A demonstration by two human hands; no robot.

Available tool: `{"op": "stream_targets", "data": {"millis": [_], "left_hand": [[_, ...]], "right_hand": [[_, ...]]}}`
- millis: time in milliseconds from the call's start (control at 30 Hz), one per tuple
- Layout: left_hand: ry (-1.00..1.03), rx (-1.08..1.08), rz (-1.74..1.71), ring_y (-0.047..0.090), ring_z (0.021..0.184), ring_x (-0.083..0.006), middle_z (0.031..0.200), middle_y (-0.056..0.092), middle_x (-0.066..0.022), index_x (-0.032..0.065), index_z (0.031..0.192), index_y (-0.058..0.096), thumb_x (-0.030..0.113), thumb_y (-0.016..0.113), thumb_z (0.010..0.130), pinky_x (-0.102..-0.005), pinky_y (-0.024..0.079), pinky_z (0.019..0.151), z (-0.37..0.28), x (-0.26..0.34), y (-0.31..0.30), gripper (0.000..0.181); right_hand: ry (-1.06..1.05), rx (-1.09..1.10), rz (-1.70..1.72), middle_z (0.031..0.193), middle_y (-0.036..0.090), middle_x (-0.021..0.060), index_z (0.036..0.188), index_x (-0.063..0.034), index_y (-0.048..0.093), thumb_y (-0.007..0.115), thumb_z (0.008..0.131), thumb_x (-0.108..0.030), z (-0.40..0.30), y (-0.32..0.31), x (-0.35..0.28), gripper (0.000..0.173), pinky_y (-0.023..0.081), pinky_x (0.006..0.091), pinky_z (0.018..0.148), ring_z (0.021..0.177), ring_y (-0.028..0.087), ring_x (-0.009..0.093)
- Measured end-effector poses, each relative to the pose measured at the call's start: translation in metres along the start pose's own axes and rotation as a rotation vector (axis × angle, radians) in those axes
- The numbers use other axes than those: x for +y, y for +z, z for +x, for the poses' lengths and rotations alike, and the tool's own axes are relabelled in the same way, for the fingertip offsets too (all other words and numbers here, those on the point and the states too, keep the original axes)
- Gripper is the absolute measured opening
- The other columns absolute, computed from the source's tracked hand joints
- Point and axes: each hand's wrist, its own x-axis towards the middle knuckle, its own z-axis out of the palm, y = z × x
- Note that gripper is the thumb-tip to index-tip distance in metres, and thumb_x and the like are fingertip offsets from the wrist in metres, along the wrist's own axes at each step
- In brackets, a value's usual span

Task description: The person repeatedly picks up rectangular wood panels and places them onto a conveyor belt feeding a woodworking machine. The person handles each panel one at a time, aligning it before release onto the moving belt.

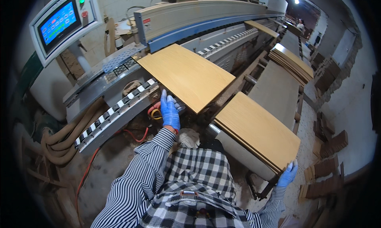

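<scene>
My left hand [171, 110], in a blue glove, has its fingers extended beside the near edge of a wood-grain panel [187, 76]. Whether the fingertips touch that edge is hard to tell. The panel lies across the bed of an edge-banding machine [208, 25], its far corner by the blue guide rail. To the right, another wood-grain panel [259, 131] tops a small stack on a belt conveyor [275, 88]. My right hand [288, 174], also blue-gloved, is at the near right corner of this stack; its grip is partly hidden.
A control screen [58, 22] stands at upper left. Below it runs a roller support rail [116, 115], with ribbed hoses [61, 150] and a red cable [86, 168] beneath. More panels [293, 62] are stacked farther along the conveyor. Dark panel stacks [330, 141] line the right wall. A person [300, 25] is far off.
</scene>
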Motion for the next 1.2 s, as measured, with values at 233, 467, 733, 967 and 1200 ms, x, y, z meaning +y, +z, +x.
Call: {"op": "stream_targets", "data": {"millis": [233,467,733,967,1200], "left_hand": [[-0.127,-0.797,1.067,0.03,0.133,-0.0338,0.144,0.029,-0.0231,0.0111,0.146,0.018,0.027,0.063,0.078,-0.0349,0.026,0.11,-0.042,-0.094,0.055,0.083],[-0.176,-0.748,1.065,0.034,0.131,-0.0324,0.143,0.032,-0.0206,0.0096,0.143,0.024,0.026,0.064,0.079,-0.0352,0.028,0.109,-0.042,-0.118,0.052,0.078],[-0.271,-0.3,0.538,0.057,0.087,-0.0188,0.099,0.056,-0.0116,0.0003,0.11,0.043,0.021,0.067,0.082,-0.0322,0.049,0.078,-0.095,-0.126,-0.023,0.042],[-0.41,-0.111,0.284,0.055,0.08,-0.0117,0.092,0.057,-0.0053,0.0003,0.104,0.051,0.011,0.07,0.079,-0.0249,0.048,0.075,-0.138,-0.015,-0.062,0.033],[0.02,0.031,0.048,0.056,0.098,-0.0177,0.112,0.055,-0.0115,-0.0009,0.132,0.032,0.007,0.064,0.084,-0.0285,0.048,0.085,-0.116,0.074,-0.097,0.059]], "right_hand": [[0.23,-0.1,-0.194,0.139,0.039,0.0181,0.137,0.0012,0.033,0.052,0.09,-0.014,0.011,-0.011,0.048,0.053,0.029,0.0335,0.106,0.127,0.039,0.027],[0.239,-0.186,-0.12,0.134,0.046,0.0193,0.136,0.0021,0.034,0.051,0.09,-0.017,0.012,-0.017,0.039,0.053,0.032,0.0343,0.104,0.121,0.045,0.028],[0.32,-0.108,-0.122,0.112,0.06,0.0174,0.116,0.0053,0.055,0.047,0.092,-0.024,-0.011,-0.07,0.081,0.039,0.047,0.0324,0.085,0.097,0.058,0.021],[0.461,-0.455,0.415,0.102,0.063,0.013,0.113,0.0027,0.057,0.052,0.092,-0.03,-0.054,-0.074,0.052,0.039,0.05,0.0337,0.083,0.091,0.06,0.022],[0.583,-0.584,0.916,0.113,0.059,0.0126,0.118,0.0034,0.053,0.053,0.091,-0.033,-0.086,0.014,-0.076,0.045,0.05,0.0334,0.084,0.098,0.06,0.022]]}}
